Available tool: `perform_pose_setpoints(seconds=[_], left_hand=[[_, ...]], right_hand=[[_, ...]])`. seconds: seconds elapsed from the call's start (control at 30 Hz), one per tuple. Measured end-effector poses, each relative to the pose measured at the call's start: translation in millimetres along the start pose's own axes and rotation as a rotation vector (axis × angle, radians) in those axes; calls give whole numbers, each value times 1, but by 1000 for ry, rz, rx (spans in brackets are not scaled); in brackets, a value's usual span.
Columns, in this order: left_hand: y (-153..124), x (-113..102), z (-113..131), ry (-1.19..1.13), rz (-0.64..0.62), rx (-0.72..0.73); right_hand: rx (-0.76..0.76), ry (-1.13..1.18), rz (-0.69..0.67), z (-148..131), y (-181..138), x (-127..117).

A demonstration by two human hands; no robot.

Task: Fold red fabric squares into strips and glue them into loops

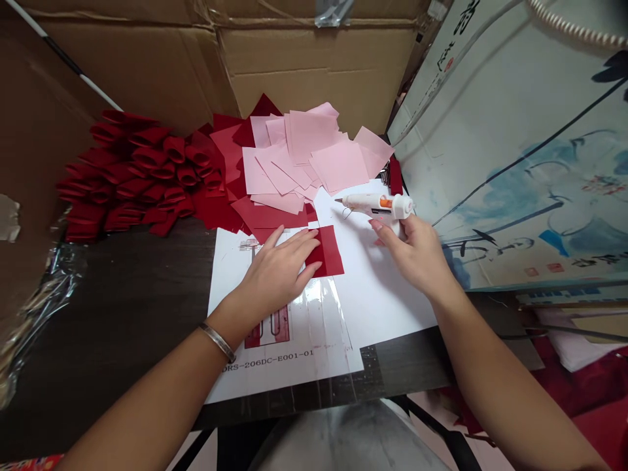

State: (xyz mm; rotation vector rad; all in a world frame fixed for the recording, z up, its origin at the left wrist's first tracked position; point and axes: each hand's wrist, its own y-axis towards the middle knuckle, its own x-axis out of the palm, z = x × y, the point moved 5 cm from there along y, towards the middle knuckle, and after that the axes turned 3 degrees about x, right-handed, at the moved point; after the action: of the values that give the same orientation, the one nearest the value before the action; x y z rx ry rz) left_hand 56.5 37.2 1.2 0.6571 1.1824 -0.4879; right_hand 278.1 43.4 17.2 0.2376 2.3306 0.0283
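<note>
My left hand (pixel 283 267) lies with its fingers stretched over a dark red paper piece (pixel 334 251), pressing it onto a printed white sheet (pixel 314 379). Part of the red piece is hidden under the fingers. In my right hand (pixel 417 252) is a white hot glue gun (pixel 373 204) with an orange patch on its side. Its nozzle points left, a little above the white paper (pixel 387 301) and apart from the red piece. Loose pink paper squares (pixel 338 163) and red sheets (pixel 218 209) lie just beyond both hands.
Many rolled red paper tubes (pixel 147 170) are heaped at the back left. Cardboard (pixel 318 72) walls the dark table (pixel 147 288) at the back. A painted white panel (pixel 530 170) stands close on the right. Small metal clips (pixel 385 175) lie by the right back corner.
</note>
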Motion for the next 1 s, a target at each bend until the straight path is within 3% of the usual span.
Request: perform_pose_setpoints(seconds=[0.4,0.6,1.0], left_hand=[[-3,-3,-1,17,-43,-2],[-4,-4,-1,12,-9,18],[-2,-4,-3,-14,12,13]], right_hand=[[-139,31,7,-22,-11,4],[-24,121,65,-10,-7,0],[-32,32,57,-14,-9,-1]])
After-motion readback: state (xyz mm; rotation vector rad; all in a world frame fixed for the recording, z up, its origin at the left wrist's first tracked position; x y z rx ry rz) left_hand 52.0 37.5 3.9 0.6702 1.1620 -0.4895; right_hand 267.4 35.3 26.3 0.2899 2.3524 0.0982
